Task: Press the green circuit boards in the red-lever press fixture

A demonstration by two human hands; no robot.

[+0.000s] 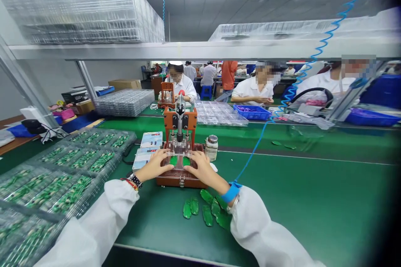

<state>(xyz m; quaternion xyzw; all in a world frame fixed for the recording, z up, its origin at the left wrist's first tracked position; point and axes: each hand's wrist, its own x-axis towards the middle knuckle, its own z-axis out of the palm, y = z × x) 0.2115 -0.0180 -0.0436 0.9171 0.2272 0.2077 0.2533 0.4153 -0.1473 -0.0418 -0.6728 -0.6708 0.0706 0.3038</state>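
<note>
A small press with an orange-brown frame and a brown base stands on the green bench in front of me. Two green pieces lie in its clear fixture, a left one and a right one. My left hand rests at the fixture's left side, fingers and thumb spread around the left piece. Mirroring it on the right, my right hand has its thumb and fingers apart beside the right piece. Several loose green pieces lie near my right wrist. My fingertips' exact contact is hard to make out.
Clear trays of green parts cover the left side. Two white display boxes and a lidded jar flank the press. A blue coiled cord runs to my right wristband. People in white work across the bench, beyond a blue bin.
</note>
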